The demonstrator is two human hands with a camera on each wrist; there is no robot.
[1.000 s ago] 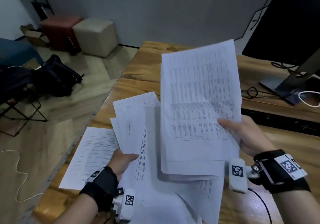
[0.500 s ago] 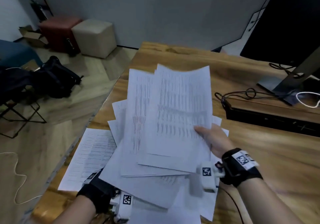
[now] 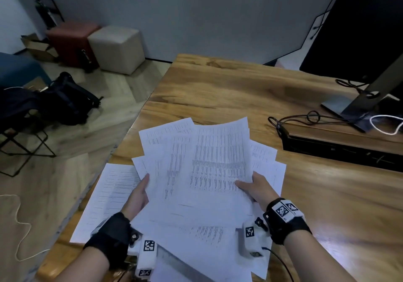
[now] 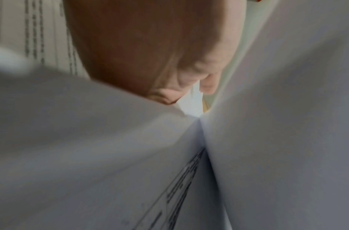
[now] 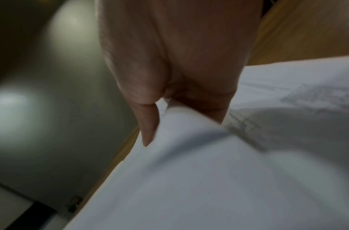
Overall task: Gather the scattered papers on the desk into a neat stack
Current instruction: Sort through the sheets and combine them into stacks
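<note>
A fanned pile of printed white papers (image 3: pixel 207 172) sits low over the near left part of the wooden desk (image 3: pixel 239 89). My left hand (image 3: pixel 139 194) grips the pile's left edge, thumb on top. My right hand (image 3: pixel 255 188) pinches the top sheets at their right edge, thumb lying across the print. In the right wrist view the right hand (image 5: pixel 169 93) clamps a curved bundle of papers (image 5: pixel 209 171) between thumb and fingers. In the left wrist view the left hand (image 4: pixel 169 62) is wedged between sheets (image 4: pixel 91 147). One more sheet (image 3: pixel 109 196) lies flat at the desk's left edge.
A monitor stand (image 3: pixel 359 100) with black and white cables (image 3: pixel 314 118) occupies the far right of the desk, beside a dark recessed slot (image 3: pixel 340 153). Off the desk to the left are a black bag (image 3: pixel 65 98), a folding stool, and two cube seats (image 3: pixel 115 48).
My right hand brought its sheets down and left onto the spread held by my left hand. The left hand came back into sight, gripping the pile's left edge.
</note>
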